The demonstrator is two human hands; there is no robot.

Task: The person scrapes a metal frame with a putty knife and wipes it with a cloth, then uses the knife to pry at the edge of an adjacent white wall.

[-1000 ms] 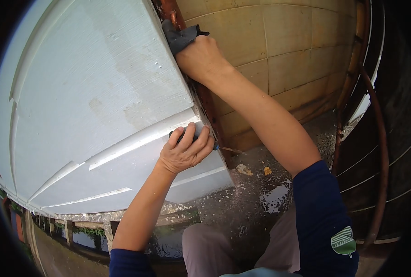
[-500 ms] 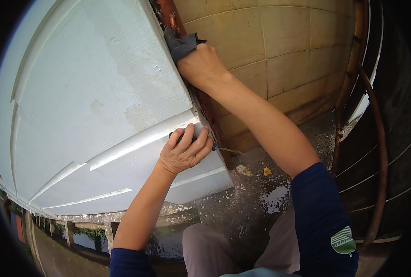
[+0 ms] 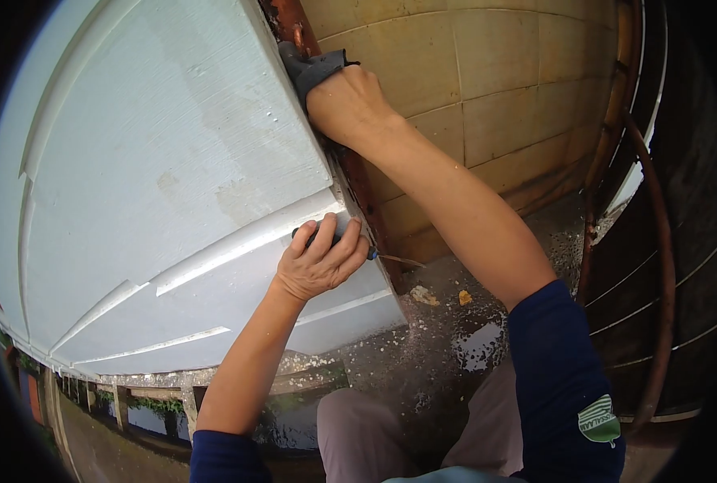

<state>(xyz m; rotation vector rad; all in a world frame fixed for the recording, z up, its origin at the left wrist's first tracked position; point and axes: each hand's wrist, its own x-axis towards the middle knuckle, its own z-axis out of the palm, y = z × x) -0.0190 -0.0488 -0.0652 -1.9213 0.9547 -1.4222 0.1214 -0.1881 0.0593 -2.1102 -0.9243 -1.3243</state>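
Note:
My left hand is wrapped round a dark tool handle with a bluish end, against the corner of the white wall. A thin brownish shaft or strip sticks out past that handle to the right. Higher up, my right hand grips a dark grey cloth or sheet at the wall's edge, beside the rusty red post. The fingertips of my right hand are hidden.
Right of the post stands a yellowish tiled panel. A rusty curved pipe runs down the right side. The wet, speckled ground lies below, with a small orange-yellow scrap on it. My knees are at the bottom.
My right hand has shifted slightly up and left with the grey sheet, which is turned a little differently. My left hand has hardly moved.

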